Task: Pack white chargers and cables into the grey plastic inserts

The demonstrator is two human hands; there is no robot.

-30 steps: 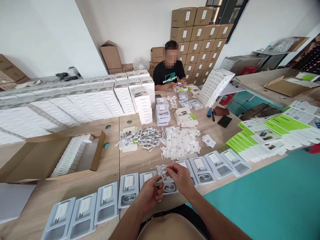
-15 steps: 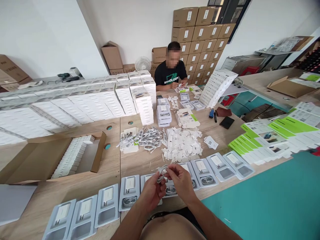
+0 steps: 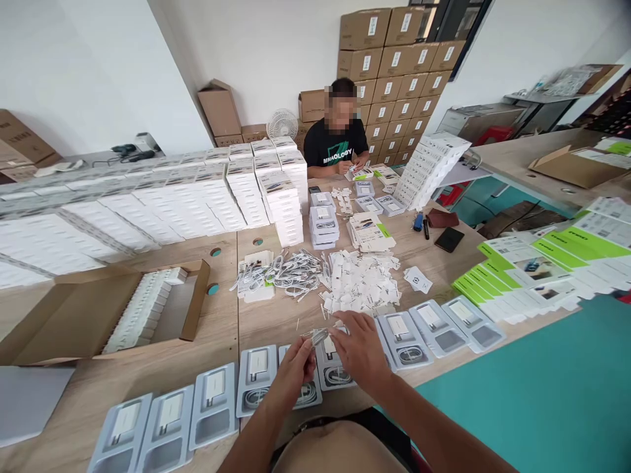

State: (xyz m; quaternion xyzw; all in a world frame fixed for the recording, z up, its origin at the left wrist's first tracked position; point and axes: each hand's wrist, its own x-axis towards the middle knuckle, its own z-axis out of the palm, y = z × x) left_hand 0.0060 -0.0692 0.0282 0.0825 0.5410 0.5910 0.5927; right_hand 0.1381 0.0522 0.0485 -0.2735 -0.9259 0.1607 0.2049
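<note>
My left hand [image 3: 294, 373] is closed on a small coiled white charging cable [image 3: 318, 336], held just above the row of trays. My right hand [image 3: 362, 351] is beside the coil, its thumb and fingers apart; whether the fingertips touch the cable is hard to tell. Beneath my hands lies a grey plastic tray [image 3: 323, 374] with a coiled cable in its lower compartment, partly hidden. To the left, another tray [image 3: 240, 378] holds a white plug charger [image 3: 257, 362] and a coiled cable. The far-left tray [image 3: 139, 420] has a charger above and a bare lower compartment.
A heap of loose cables [image 3: 298, 272] and a pile of small white pieces [image 3: 362, 282] lie beyond the trays. An open carton [image 3: 197, 299] stands left. Green-and-white printed sleeves [image 3: 513, 263] are at right. Another person [image 3: 338, 141] works across the table, beside stacked white boxes [image 3: 280, 207].
The fingers of my right hand have spread and moved slightly away from the coil. My left hand has turned the cable flatter and shifted a little.
</note>
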